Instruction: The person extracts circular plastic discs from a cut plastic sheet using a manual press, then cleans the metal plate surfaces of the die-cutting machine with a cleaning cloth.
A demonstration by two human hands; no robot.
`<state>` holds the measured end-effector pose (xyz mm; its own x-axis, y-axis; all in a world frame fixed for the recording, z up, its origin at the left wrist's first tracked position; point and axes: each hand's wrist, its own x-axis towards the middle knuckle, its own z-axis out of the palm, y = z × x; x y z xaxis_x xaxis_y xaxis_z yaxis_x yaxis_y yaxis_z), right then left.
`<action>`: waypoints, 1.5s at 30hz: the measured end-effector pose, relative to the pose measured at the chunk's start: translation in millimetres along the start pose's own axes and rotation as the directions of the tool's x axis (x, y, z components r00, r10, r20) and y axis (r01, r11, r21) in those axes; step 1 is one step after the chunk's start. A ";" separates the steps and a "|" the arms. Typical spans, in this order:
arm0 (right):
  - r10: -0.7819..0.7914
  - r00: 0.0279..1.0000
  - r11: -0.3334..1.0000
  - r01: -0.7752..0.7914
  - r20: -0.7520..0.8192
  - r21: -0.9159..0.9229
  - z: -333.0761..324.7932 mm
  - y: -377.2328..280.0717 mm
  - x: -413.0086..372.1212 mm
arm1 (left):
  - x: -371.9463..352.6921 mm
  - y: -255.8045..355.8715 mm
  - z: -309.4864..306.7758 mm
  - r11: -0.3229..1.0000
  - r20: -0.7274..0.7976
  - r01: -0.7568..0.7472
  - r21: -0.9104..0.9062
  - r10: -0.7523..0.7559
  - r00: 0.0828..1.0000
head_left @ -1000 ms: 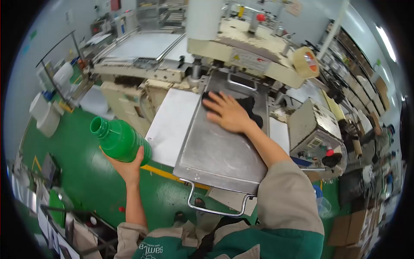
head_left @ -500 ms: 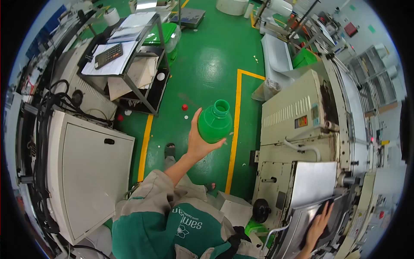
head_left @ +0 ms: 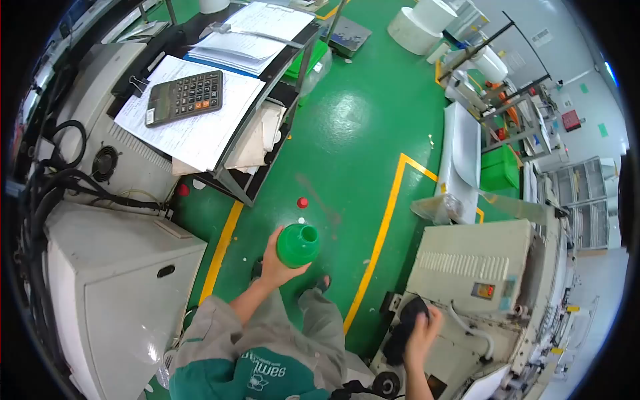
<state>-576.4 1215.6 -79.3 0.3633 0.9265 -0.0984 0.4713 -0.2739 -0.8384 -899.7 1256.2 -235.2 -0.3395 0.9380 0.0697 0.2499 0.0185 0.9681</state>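
Note:
My left hand (head_left: 272,268) is wrapped round a green plastic bottle (head_left: 291,248), whose open, uncapped mouth faces up toward me. In my right hand (head_left: 423,333) hangs a dark, soft piece that looks like a black cloth (head_left: 404,333). That hand is over the front of the beige machine (head_left: 460,267) on the right, with the thumb on the cloth and some fingers hidden behind it.
To the left, a cart holds papers (head_left: 193,143) and a calculator (head_left: 185,98); below it stands a white cabinet (head_left: 133,300). A red cap (head_left: 302,202) lies on the green floor. Yellow floor lines (head_left: 383,243) run on both sides.
My right hand has left the metal lid of the machine and come inward with the black cloth. The bottle is held lower, and my view has shifted toward the cart.

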 end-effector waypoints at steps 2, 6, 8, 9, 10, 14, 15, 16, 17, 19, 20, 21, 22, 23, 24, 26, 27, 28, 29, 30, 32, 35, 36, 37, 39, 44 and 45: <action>0.082 0.995 0.951 -0.093 0.050 0.295 130.9 40.3 74.6 | 13.8 -44.2 -6.9 0.998 -0.027 0.036 0.059 -0.035 0.999; 0.053 0.987 0.869 -0.121 0.152 0.480 416.7 123.9 193.5 | 24.7 -165.8 -11.5 0.989 -0.159 -0.074 0.130 0.095 0.983; 0.237 0.803 0.583 -0.568 0.547 0.581 511.4 105.2 206.9 | 23.4 -242.5 -12.9 0.997 -0.161 -0.042 0.063 0.052 0.986; 0.245 0.623 0.386 -0.766 0.743 0.514 539.9 102.4 206.4 | 24.7 -279.0 -15.2 0.999 -0.166 -0.031 0.032 0.036 0.985; 0.041 0.683 0.760 -0.495 0.729 0.420 573.2 142.6 218.1 | 28.3 -306.4 -18.4 0.994 -0.157 -0.059 0.090 0.073 0.985; -0.198 0.463 0.324 0.863 0.864 -0.388 632.1 299.5 264.5 | 29.6 -412.1 -13.1 0.986 -0.170 -0.024 0.168 0.052 0.984; -0.208 0.440 0.167 0.896 0.874 -0.411 632.5 331.5 269.2 | 29.9 -431.3 -8.1 0.981 -0.175 -0.022 0.194 0.056 0.983; -0.215 0.419 0.009 0.904 0.882 -0.427 633.7 363.1 276.6 | 28.5 -448.9 -3.3 0.975 -0.178 -0.018 0.221 0.058 0.982; -0.144 0.328 0.103 0.943 0.934 -0.315 643.9 404.2 296.5 | 25.7 -464.5 1.3 0.969 -0.164 -0.016 0.247 0.058 0.985; -0.156 0.221 0.281 0.944 0.963 -0.171 661.2 438.2 319.0 | 24.4 -488.6 11.0 0.956 -0.137 -0.024 0.293 0.066 0.988; -0.225 0.217 0.357 0.925 0.950 -0.126 658.3 432.9 318.8 | 24.3 -498.1 15.6 0.954 -0.132 0.001 0.301 0.041 0.990; -0.286 0.218 0.432 0.899 0.933 -0.077 651.2 427.1 316.8 | 23.9 -506.9 20.0 0.951 -0.124 0.028 0.307 0.010 0.992; -0.372 0.209 0.523 0.852 0.905 0.019 628.4 375.5 291.8 | 24.7 -513.7 21.9 0.949 -0.109 0.055 0.311 -0.022 0.994; -0.413 0.187 0.633 0.763 0.892 0.133 608.8 327.1 268.6 | 27.2 -519.1 22.9 0.952 -0.101 0.047 0.302 -0.017 0.995; -0.449 0.173 0.721 0.649 0.877 0.241 591.1 287.0 248.9 | 28.4 -523.6 25.5 0.957 -0.092 0.042 0.287 -0.016 0.996; -0.616 -0.034 0.604 0.622 0.787 0.499 564.7 234.6 221.8 | 30.7 -524.6 29.9 0.957 -0.074 -0.042 0.289 0.066 0.995; -0.635 -0.140 0.509 0.664 0.760 0.547 560.9 224.4 211.7 | 36.1 -523.2 32.0 0.944 -0.065 -0.124 0.305 0.150 0.986; -0.641 -0.247 0.407 0.694 0.727 0.594 558.7 217.5 202.6 | 40.0 -522.2 35.6 0.924 -0.057 -0.206 0.322 0.236 0.970; -0.636 -0.352 0.299 0.708 0.687 0.639 559.2 214.7 194.5 | 42.5 -521.5 39.4 0.936 -0.044 -0.199 0.289 0.221 0.974; -0.560 -0.359 0.297 0.754 0.747 0.586 565.2 220.7 189.0 | 47.0 -520.0 41.8 0.945 -0.031 -0.196 0.260 0.211 0.977; -0.133 -0.131 0.174 0.973 0.982 0.153 578.7 201.2 171.6 | 52.8 -520.8 47.1 0.947 -0.034 -0.215 0.240 0.230 0.973; -0.268 -0.089 0.082 0.990 0.959 0.115 575.2 188.9 167.8 | 65.3 -521.2 53.6 0.936 -0.059 -0.252 0.245 0.274 0.960; -0.513 -0.220 0.128 0.936 0.830 0.328 568.8 193.2 171.0 | 66.6 -519.4 52.8 0.943 -0.060 -0.235 0.237 0.256 0.965; -0.498 -0.216 0.185 0.920 0.840 0.346 567.0 190.3 172.2 | 68.7 -515.4 52.9 0.950 -0.063 -0.216 0.227 0.235 0.970; -0.467 -0.207 0.298 0.878 0.860 0.373 563.4 184.4 174.9 | 76.3 -508.7 55.1 0.945 -0.081 -0.228 0.233 0.252 0.964; -0.216 0.172 0.296 0.950 0.961 -0.104 579.9 160.4 202.2 | 115.8 -499.3 63.4 0.916 -0.177 -0.266 0.298 0.328 0.928; -0.319 0.094 0.305 0.952 0.943 0.008 581.5 159.1 206.4 | 122.6 -500.6 63.1 0.917 -0.197 -0.272 0.292 0.336 0.921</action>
<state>-893.7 1513.4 -544.8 -0.8741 0.4183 -0.2471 0.4832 0.8010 -0.3533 -1009.2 1383.8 -726.5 -0.4074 0.8018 0.4373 0.5863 -0.1375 0.7983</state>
